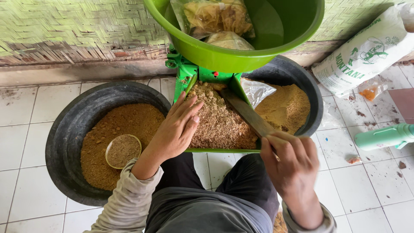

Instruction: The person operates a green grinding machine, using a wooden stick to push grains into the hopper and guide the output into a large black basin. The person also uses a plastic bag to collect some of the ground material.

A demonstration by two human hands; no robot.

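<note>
My left hand [174, 129] lies flat with fingers apart on brown ground meal [220, 123] in the green machine's tray [215, 150]. My right hand [291, 162] grips the end of a flat wooden stick [246, 113] whose other end reaches into the meal. A green basin [241, 60] sits on top of the machine and holds clear bags of yellowish chips [215, 17].
A black tub [64, 142] at left holds brown powder and a small bowl [123, 151]. A second black tub [312, 92] behind the machine holds more powder and a plastic bag. A white sack [366, 51] leans at right; a light green cylinder [384, 136] lies on the tiled floor.
</note>
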